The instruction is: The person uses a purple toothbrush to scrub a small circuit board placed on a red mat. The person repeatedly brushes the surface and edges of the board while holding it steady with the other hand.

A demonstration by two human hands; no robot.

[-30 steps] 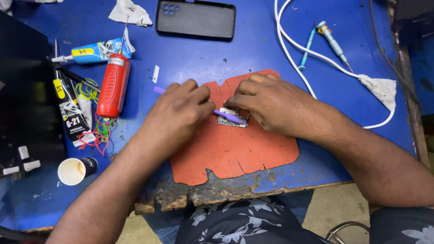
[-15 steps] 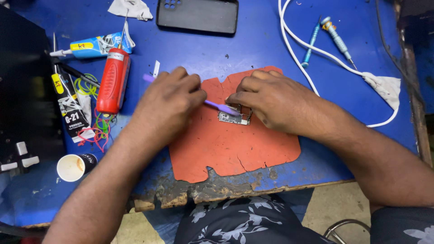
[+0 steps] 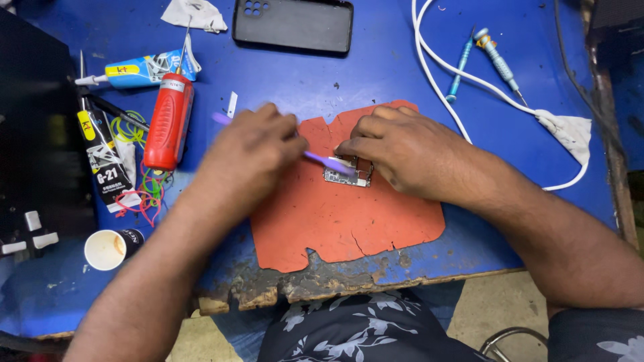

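Observation:
A small circuit board (image 3: pixel 349 175) lies on an orange work mat (image 3: pixel 342 214) in the middle of a blue table. My left hand (image 3: pixel 251 151) grips a purple brush (image 3: pixel 322 161) whose head rests on the board; the handle's end sticks out past my knuckles. My right hand (image 3: pixel 402 151) presses down on the board's upper right edge with its fingertips and holds it in place.
A red bottle (image 3: pixel 168 121), glue tubes (image 3: pixel 134 70) and coloured wires (image 3: pixel 144 191) lie at the left. A small paper cup (image 3: pixel 106 249) stands near the front left. A black phone case (image 3: pixel 293 25), a white cable (image 3: pixel 443 87) and screwdrivers (image 3: pixel 496 60) lie at the back. The table's front edge (image 3: pixel 322 285) is worn.
The brush in my left hand has shifted a little back and forth over the board. My right hand has stayed on the board.

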